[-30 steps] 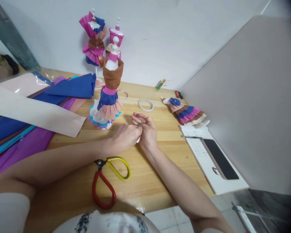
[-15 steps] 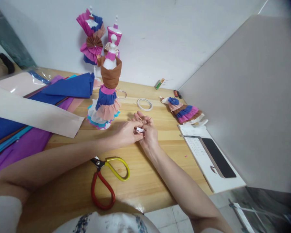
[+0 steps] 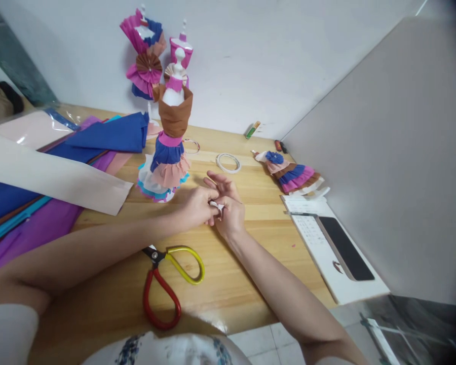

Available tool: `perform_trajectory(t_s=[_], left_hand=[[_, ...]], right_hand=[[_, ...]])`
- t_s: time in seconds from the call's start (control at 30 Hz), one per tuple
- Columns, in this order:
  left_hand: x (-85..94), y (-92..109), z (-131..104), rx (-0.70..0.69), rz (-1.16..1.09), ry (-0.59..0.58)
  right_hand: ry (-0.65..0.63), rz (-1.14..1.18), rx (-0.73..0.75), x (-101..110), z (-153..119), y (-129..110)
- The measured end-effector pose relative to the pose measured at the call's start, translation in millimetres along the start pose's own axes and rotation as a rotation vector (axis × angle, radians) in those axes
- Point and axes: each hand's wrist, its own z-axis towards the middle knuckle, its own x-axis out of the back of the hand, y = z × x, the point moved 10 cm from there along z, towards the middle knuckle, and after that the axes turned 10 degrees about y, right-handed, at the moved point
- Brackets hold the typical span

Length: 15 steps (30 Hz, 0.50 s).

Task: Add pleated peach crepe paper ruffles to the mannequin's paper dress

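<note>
My left hand [image 3: 198, 207] and my right hand [image 3: 231, 215] meet over the middle of the table. Between their fingertips is a small white piece [image 3: 215, 204], perhaps paper, with something dark brown beside it; most of it is covered by the fingers. The left fingers pinch it from the left. My right thumb presses on it while the other right fingers are loosely curled and partly spread. Just beyond the left hand stands a small dress form [image 3: 175, 119] in a brown, pink and blue paper dress. Scissors [image 3: 154, 256] with one red and one yellow handle lie nearer my body.
Coloured paper sheets [image 3: 106, 134] cover the left side. Two more dressed forms [image 3: 148, 61] stand at the wall. A white tape roll [image 3: 228, 163], a glue stick [image 3: 253, 130] and a lying dressed doll [image 3: 289, 172] are beyond. A phone [image 3: 345, 248] rests on a white board [image 3: 342, 286] at right.
My right thumb has come over onto the small white piece, and its fingers have shifted and lifted a little. The left hand still pinches the piece, less of which shows now.
</note>
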Motion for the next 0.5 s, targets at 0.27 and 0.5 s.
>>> perform_trajectory(t_s=[0.27,0.5], left_hand=[[10.1,-18,16,0.085,-0.184,0.038],[-4.8,-25,12,0.306,-0.374,-0.082]], right_hand=[[-0.207,-0.691,0.268,-8,-3,-26],[-0.41,-0.826,0.241,-9,-12,-29]])
